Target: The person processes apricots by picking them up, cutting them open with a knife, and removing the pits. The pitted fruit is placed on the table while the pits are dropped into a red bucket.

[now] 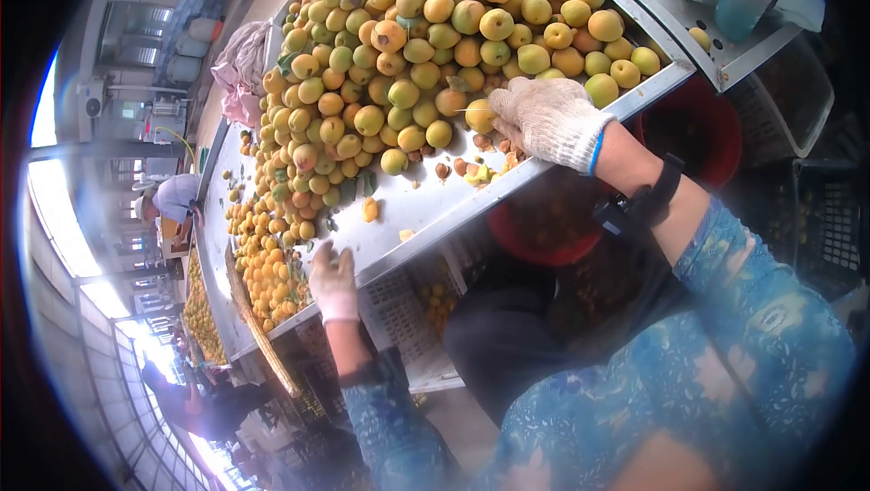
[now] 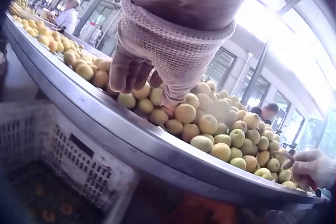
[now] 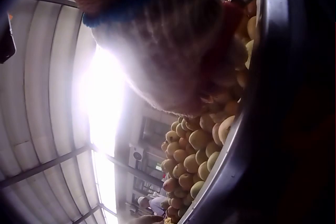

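Note:
Apricots (image 1: 362, 119), green to orange, lie heaped on a metal table (image 1: 430, 205). My right hand (image 1: 553, 119), in a knitted glove, grips a thin tool at the near edge, beside a yellow apricot (image 1: 479, 116). A red part (image 2: 313, 183) of the tool shows in the left wrist view; its kind is hidden by the fingers. Pits and torn yellow pieces (image 1: 478, 174) lie just left of this hand. My left hand (image 1: 333, 282), with a glove that leaves the fingertips bare, hovers at the table's edge, fingers loosely bent and holding nothing.
A raised metal rim (image 1: 507, 184) runs along the table's near side. Below stand a red basin (image 1: 548, 242) and a white plastic crate (image 1: 408, 319). A wooden stick (image 1: 258, 332) leans over the edge at left. Another person (image 1: 177, 196) stands farther back.

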Tool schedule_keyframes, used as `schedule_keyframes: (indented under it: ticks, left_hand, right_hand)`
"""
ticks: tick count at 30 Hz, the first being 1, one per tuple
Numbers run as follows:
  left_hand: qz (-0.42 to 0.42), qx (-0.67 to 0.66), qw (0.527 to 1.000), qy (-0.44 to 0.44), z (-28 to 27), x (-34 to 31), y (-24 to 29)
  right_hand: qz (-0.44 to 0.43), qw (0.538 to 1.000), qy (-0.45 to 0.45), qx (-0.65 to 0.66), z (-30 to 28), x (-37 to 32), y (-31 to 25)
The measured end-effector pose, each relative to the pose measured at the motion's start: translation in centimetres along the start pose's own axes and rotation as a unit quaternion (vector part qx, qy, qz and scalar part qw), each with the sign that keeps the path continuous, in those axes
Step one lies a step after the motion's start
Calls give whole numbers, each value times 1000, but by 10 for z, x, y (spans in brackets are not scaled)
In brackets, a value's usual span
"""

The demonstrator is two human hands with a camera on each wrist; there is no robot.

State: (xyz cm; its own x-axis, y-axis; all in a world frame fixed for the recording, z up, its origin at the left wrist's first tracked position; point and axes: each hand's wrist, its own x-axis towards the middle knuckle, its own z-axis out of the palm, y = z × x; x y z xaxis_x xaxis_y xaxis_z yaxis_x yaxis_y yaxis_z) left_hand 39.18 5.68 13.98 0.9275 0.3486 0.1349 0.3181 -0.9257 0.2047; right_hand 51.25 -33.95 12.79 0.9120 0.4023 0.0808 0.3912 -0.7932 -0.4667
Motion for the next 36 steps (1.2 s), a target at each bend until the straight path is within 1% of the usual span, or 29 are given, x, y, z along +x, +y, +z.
schedule_keyframes:
  ticks: [1, 4, 5, 7, 8, 9, 10, 11, 12, 13, 14, 15, 16, 17, 18, 19, 20, 21, 22, 23, 24, 25, 27, 29, 31, 32, 33, 35, 36]
  left_hand:
    - [20, 23, 999, -15, 9, 16, 18]
    - [49, 56, 995, -66, 49, 55, 43]
    - [30, 74, 992, -93, 58, 61, 47]
    - [2, 127, 985, -116, 66, 66, 54]
    - [-1, 117, 986, -118, 67, 66, 49]
    - [-4, 110, 987, -120, 65, 64, 40]
    - [41, 124, 986, -100, 55, 55, 35]
    - [10, 168, 981, -93, 43, 47, 32]
    - [-42, 196, 976, -86, 25, 32, 37]
    - [-51, 222, 970, -89, 12, 23, 20]
    - [-46, 227, 970, -71, -5, 3, 12]
    - [-69, 259, 960, -82, -19, -12, 1]
    - [-138, 282, 938, -146, -31, -21, -5]
    - [-140, 281, 939, -142, -37, -35, -22]
    - [-147, 252, 940, -176, -38, -51, -47]
    - [-154, 221, 940, -211, -35, -65, -68]
    - [-154, 217, 941, -207, -28, -75, -84]
    - [-100, 176, 974, -106, -18, -81, -93]
    - [-45, 129, 991, -2, -7, -86, -102]
    - [-1, 65, 997, 39, -6, -83, -80]
    - [-66, -108, 992, -5, -9, -79, -40]
    - [-126, -279, 951, -50, -11, -77, 4]
    - [-76, -439, 889, -102, -19, -89, 112]
    - [16, -487, 851, -197, -1, -100, 169]
    - [192, -425, 848, -252, 26, -107, 212]
    - [203, -424, 832, -293, 24, -116, 233]
    - [214, -420, 815, -335, 21, -125, 251]
    - [151, -481, 756, -417, 33, -143, 266]
    - [125, -513, 739, -419, 24, -151, 274]
  right_hand:
    - [3, 1000, 2, -4, -2, 1, 0]
    - [-12, 992, 113, 54, -5, 1, 3]
    - [-8, 992, 112, 51, -5, 1, 5]
    - [1, 983, 156, 99, -7, 3, 6]
    - [4, 979, 172, 112, -8, 3, 7]
    - [6, 979, 170, 112, -9, 4, 8]
    - [-5, 966, 201, 165, -10, 6, 11]
    - [-18, 948, 233, 217, -11, 8, 13]
    - [8, 933, 230, 275, -13, 9, 14]
    - [8, 933, 232, 275, -15, 10, 16]
    - [31, 897, 228, 377, -16, 10, 17]
    - [51, 850, 222, 474, -13, 12, 20]
    - [71, 810, 222, 539, -17, 15, 18]
    - [66, 810, 222, 539, -22, 12, 20]
    - [136, 748, 161, 630, -33, 7, 20]
    - [205, 671, 95, 706, -41, 2, 19]
    - [207, 632, 97, 740, -38, 3, 20]
    - [203, 637, 100, 737, -37, 4, 21]
    - [211, 604, 98, 763, -36, 5, 22]
    - [219, 571, 96, 785, -39, 3, 22]
    - [207, 548, 93, 805, -45, -5, 18]
    - [211, 545, 98, 806, -45, -8, 18]
    - [209, 523, 129, 816, -43, -22, 14]
    - [174, 473, 125, 855, -33, -39, 13]
    - [214, 427, 194, 857, -29, -58, 5]
    - [236, 410, 208, 856, -29, -69, 3]
    - [234, 399, 221, 859, -27, -79, 3]
    - [227, 429, 227, 844, -36, -100, -3]
    - [222, 443, 224, 839, -43, -109, -6]
